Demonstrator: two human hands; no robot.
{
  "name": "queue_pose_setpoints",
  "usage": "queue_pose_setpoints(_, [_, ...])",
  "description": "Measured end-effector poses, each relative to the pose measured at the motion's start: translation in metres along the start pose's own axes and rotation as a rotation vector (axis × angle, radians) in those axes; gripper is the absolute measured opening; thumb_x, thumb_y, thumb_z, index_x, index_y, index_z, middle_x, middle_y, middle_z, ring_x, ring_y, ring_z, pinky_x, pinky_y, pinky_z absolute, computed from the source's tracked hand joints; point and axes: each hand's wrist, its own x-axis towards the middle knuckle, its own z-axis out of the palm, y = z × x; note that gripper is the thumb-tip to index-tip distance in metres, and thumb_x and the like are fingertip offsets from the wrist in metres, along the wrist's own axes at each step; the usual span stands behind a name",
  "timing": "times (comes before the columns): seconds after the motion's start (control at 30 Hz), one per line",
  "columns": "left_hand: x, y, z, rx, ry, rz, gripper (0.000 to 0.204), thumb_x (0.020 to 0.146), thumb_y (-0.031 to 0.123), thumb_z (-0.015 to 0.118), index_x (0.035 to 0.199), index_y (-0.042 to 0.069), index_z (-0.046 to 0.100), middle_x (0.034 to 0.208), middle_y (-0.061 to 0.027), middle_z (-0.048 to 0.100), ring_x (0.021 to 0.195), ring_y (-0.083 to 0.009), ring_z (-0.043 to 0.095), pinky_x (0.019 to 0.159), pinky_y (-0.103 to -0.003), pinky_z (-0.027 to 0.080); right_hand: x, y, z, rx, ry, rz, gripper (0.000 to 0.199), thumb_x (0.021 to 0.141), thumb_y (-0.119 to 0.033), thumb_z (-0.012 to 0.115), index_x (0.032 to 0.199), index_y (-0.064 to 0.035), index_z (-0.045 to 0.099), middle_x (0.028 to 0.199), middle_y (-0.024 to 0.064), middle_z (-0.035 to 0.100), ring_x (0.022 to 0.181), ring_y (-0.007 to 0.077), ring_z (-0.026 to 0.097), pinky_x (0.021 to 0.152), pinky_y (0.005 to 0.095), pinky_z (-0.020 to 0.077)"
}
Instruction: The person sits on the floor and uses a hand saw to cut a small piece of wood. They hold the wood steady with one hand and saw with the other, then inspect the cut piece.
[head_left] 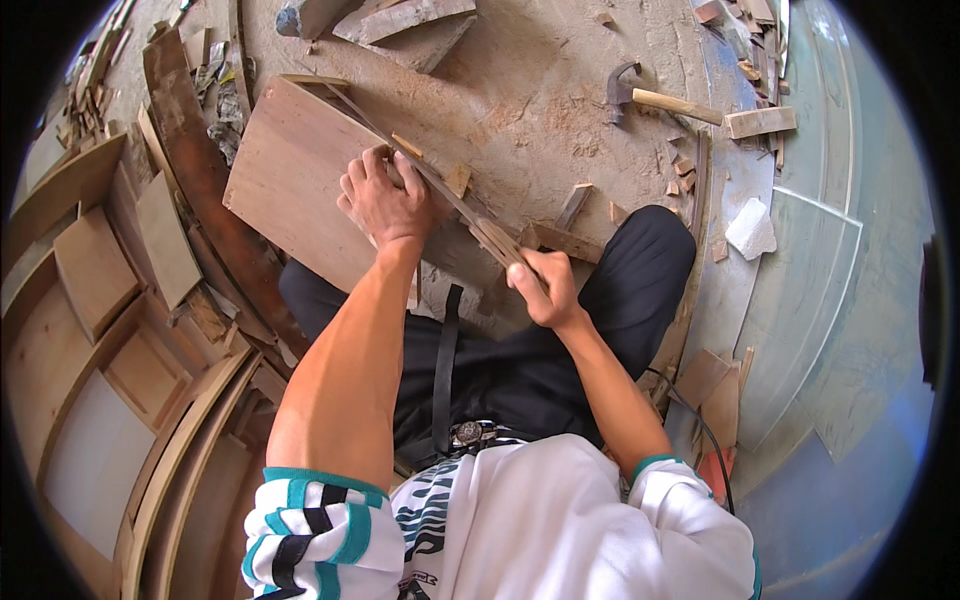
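Much of the scene was cut off by the dark fisheye rim, and the lower end of the thin wooden strips (470, 215) vanished inside the right hand (541, 287), leaving their number unclear. The sawdust-covered floor (540, 90) was littered with offcuts, a hammer (650, 98) lying well apart near a white foam block (750, 230), while curved wooden frames (110, 330) were stacked to the person's left. The person sat low in dark trousers (620, 270). The left hand (385, 200), fingers bent, pressed the strips down against a flat wooden board (290, 180); the right hand was closed tightly around the strips' near end.
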Motion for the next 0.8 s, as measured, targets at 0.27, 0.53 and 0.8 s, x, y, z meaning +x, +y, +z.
queue_pose_setpoints(0.27, [-0.002,0.007,-0.001,-0.032,0.004,-0.004,0.023,0.095,0.032,0.056,0.108,0.015,0.064,0.107,-0.0062,0.064,0.107,-0.0301,0.056,0.095,-0.045,0.038,0.012,0.013,0.02,0.074,0.15,0.13,0.038,0.098,-0.026,0.057,0.07,0.0,0.058,0.054,0.0082,0.049,0.05,0.0112,0.045,0.049,0.0317,0.0358])
queue_pose_setpoints(0.53, [-0.008,0.0,0.0,-0.065,0.021,-0.023,0.026,0.096,0.035,0.056,0.11,0.014,0.064,0.107,-0.0067,0.065,0.107,-0.0297,0.057,0.095,-0.045,0.039,-0.001,-0.007,-0.02,0.03,0.146,0.108,0.038,0.099,-0.026,0.059,0.072,0.0,0.059,0.057,0.0017,0.053,0.054,0.0086,0.048,0.052,0.028,0.0377])
queue_pose_setpoints(0.8, [-0.011,0.01,-0.003,-0.017,0.114,0.106,0.046,0.09,0.048,0.065,0.128,0.023,0.062,0.112,-0.0109,0.063,0.111,-0.0298,0.058,0.098,-0.047,0.039,-0.012,0.014,-0.017,0.106,0.25,0.202,0.04,0.099,-0.032,0.063,0.071,-0.0025,0.059,0.058,-0.0008,0.054,0.056,0.0067,0.045,0.052,0.0276,0.0361])
